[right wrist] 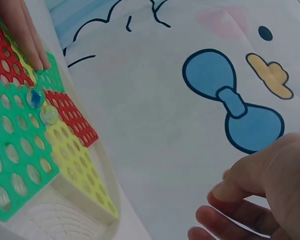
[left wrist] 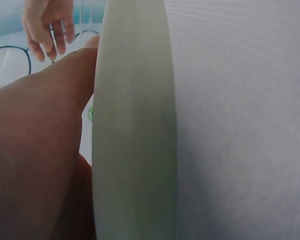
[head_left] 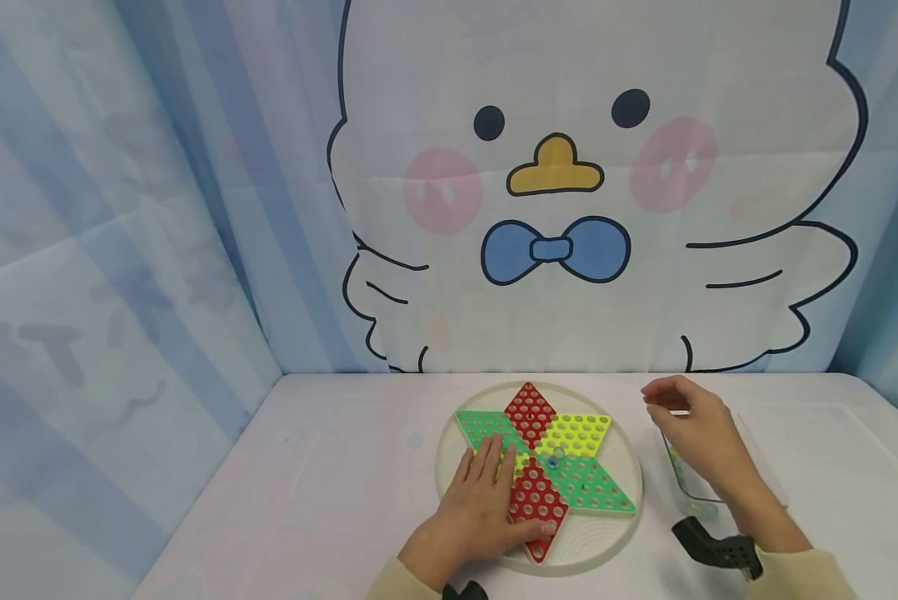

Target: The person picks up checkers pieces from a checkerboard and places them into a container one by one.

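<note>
A Chinese checkers board (head_left: 591,483), a star of red, green and yellow perforated sections in a round cream tray (head_left: 621,533), lies on the table. My left hand (head_left: 475,508) rests flat on its left side, fingers spread over the green and red sections. Near the star's centre sit a blue marble (right wrist: 35,97) and a clear yellowish marble (right wrist: 49,115). Right of the board, my right hand (head_left: 696,429) hovers over a clear plastic box (head_left: 700,499), which it partly hides. Its fingers are loosely bent, and I see nothing between them in the right wrist view.
Small greenish shapes show through the box's left side, too unclear to tell. The pale tablecloth (head_left: 306,492) stretches left of the board. Behind the table hangs a curtain (head_left: 434,317) printed with a cartoon bird; another drapes down the left.
</note>
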The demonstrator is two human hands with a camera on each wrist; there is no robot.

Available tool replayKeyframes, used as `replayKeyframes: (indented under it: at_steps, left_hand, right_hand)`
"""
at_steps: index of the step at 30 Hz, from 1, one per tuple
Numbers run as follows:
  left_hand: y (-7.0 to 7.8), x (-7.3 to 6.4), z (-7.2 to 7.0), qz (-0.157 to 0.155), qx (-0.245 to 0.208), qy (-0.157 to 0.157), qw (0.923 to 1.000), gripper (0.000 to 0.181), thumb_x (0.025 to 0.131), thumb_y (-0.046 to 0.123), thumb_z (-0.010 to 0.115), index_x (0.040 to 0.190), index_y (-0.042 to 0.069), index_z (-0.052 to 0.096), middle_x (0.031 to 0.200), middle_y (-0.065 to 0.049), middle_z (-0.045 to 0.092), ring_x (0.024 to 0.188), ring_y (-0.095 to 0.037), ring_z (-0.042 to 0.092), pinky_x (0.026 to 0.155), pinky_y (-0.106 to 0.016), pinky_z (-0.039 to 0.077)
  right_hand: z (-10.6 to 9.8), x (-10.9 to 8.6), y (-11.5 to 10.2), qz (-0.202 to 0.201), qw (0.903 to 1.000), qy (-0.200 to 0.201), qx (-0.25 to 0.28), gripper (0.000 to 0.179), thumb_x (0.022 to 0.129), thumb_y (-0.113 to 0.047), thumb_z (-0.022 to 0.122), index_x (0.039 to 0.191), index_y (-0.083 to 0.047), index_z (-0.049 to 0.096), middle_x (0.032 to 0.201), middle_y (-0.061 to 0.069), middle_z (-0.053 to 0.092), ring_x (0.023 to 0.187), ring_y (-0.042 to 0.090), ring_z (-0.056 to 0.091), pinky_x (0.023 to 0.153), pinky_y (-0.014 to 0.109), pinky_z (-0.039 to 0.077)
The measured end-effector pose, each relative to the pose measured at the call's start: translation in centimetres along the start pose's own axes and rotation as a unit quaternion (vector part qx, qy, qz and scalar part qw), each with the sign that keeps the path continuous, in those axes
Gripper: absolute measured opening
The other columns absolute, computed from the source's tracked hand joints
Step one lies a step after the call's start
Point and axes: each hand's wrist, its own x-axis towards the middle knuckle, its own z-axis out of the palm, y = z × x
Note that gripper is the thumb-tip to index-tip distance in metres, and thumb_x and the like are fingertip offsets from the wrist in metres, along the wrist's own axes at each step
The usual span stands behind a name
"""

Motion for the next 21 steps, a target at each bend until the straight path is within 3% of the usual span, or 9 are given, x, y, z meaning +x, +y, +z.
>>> replayKeyframes:
  at_steps: [5,11,17,21]
  left_hand:
    - [0.0,-0.1,0.0,0.0,-0.003,0.0,1.0,0.106,0.085,0.081,0.044,0.159,0.009,0.018,0.168,-0.012,0.009,0.156,-0.026,0.007,0.125,-0.048,0.013]
    - [0.0,-0.1,0.0,0.004,-0.007,0.002,1.0,0.106,0.086,0.08,0.045,0.159,0.009,0.018,0.168,-0.013,0.009,0.156,-0.026,0.007,0.125,-0.049,0.014]
    - [0.0,0.0,0.0,-0.002,-0.008,-0.003,1.0,0.107,0.085,0.081,0.044,0.159,0.01,0.018,0.168,-0.012,0.009,0.156,-0.025,0.007,0.125,-0.048,0.013]
    - [-0.1,0.0,0.0,-0.002,-0.01,-0.004,0.9999,0.107,0.085,0.082,0.044,0.159,0.01,0.018,0.168,-0.012,0.009,0.156,-0.025,0.006,0.125,-0.049,0.013]
  right_hand:
    - [0.3,-0.1,-1.1,-0.016,0.9996,-0.017,0.017,0.02,0.095,-0.006,0.062,0.114,-0.002,0.063,0.112,0.02,0.068,0.103,0.032,0.064,0.073,0.003,0.043]
    - [1.3,-0.2,-1.6,-0.026,0.9995,-0.013,0.016,0.018,0.092,-0.003,0.063,0.11,-0.004,0.065,0.107,0.014,0.07,0.095,0.014,0.063,0.074,0.005,0.045]
    - [2.1,-0.5,-2.3,-0.026,0.9986,-0.037,0.026,0.017,0.093,-0.004,0.063,0.11,-0.003,0.065,0.106,0.013,0.069,0.1,0.024,0.065,0.076,0.007,0.047]
    - [2.6,-0.6,-2.7,-0.018,0.9979,-0.055,0.028,0.018,0.094,-0.006,0.062,0.112,-0.003,0.064,0.108,0.013,0.068,0.103,0.027,0.065,0.08,0.019,0.054]
